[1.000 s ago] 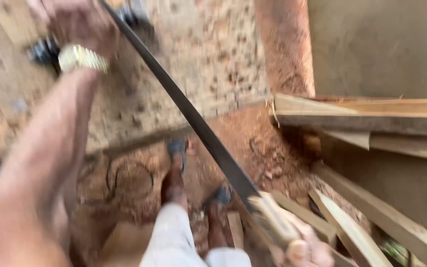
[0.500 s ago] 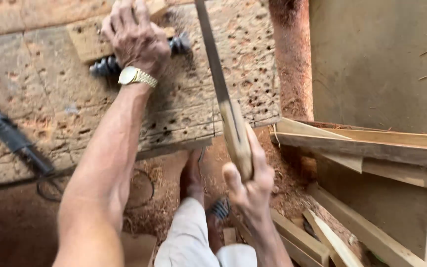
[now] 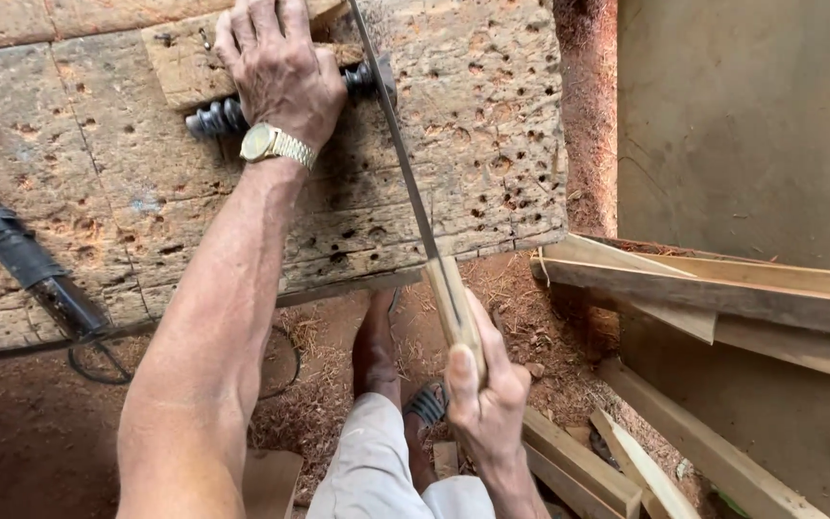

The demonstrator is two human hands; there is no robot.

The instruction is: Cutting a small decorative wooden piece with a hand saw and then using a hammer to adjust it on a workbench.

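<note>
Saw (image 3: 405, 168) in our right hand (image 3: 484, 399), a long thin blade running away from us across the pitted tabletop (image 3: 492, 144); our fingers are wrapped tight round its pale wooden handle (image 3: 455, 312), thumb laid along the top. Our left hand (image 3: 276, 67) lies flat, fingers together and pressing down, on a short wooden block (image 3: 180, 67) near the far edge of the tabletop, with a dark ribbed clamp screw (image 3: 218, 117) showing just beneath the palm and again beside the blade. We judge the blade thin and springy, so it will likely buckle or wander if pushed hard; the handle is the only sound place to hold it, gripped low and in line with the blade. The block looks dry, light and rough, unlikely to slip under the palm, yet small enough to shift unless weight sits squarely on it. We cannot tell whether the teeth touch the block, since the hand hides that spot. A black hose (image 3: 21, 259) crosses the left of the tabletop, planks (image 3: 713, 288) are stacked on the right, and sawdust (image 3: 338, 404) covers the floor round our sandalled foot (image 3: 425, 404)
</note>
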